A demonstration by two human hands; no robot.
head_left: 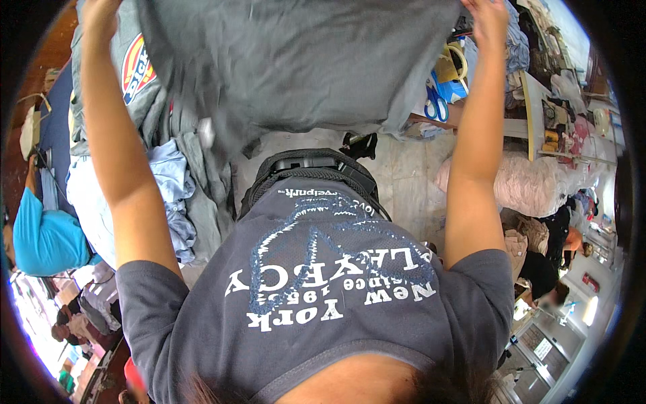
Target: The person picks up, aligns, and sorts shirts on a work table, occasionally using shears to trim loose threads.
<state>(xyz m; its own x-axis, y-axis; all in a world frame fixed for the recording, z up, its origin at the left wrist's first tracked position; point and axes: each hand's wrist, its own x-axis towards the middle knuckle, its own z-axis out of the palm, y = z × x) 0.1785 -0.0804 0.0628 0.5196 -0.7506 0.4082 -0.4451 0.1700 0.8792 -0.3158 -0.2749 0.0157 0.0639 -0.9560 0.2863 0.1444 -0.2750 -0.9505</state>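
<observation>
While blue-handled scissors point(436, 102) lie just beside the grey cloth point(296, 64) that our right hand point(487, 12) grips, we cannot tell whether our left hand point(101, 13), cropped above, is closed.

I hold a gray cloth point(303, 64) spread between my left hand point(101, 16) and right hand point(488, 16), blue-handled scissors point(435, 98) near my right forearm point(475, 111).

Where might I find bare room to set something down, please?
Pale floor shows bare between the black waist pack and pink bundle. It is crowded left, with blue garments, and right, around the blue-handled scissors and tape roll; the grey cloth hides what's beneath.
</observation>
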